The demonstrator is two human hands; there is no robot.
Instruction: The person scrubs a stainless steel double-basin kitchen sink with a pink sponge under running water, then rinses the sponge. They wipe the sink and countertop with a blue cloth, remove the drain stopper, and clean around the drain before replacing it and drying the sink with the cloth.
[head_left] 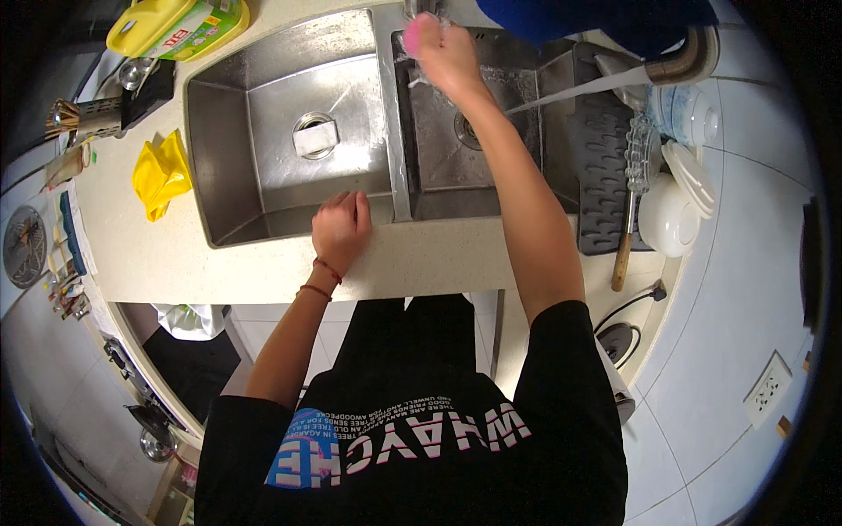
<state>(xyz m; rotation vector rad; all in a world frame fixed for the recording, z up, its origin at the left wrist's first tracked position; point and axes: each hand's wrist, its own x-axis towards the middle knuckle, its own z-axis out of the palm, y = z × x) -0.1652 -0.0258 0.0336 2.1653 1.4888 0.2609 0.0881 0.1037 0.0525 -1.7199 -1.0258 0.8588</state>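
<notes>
The right hand is reaching out to the far edge of the double steel sink, up by the tap, with its fingers closed around a small pink thing that looks like a sponge or cloth, though its kind is too blurred to tell. It is hovering over the right basin, near the far rim. The left hand is resting flat and holding nothing, fingers loosely together, on the near rim of the left basin where it meets the pale counter. This looks like a rinsing or wetting step at the tap. Any following move would seem to call for a steady grip on the pink thing while the left hand is bracing the body. A yellow glove is lying at the counter's left edge, well apart.
</notes>
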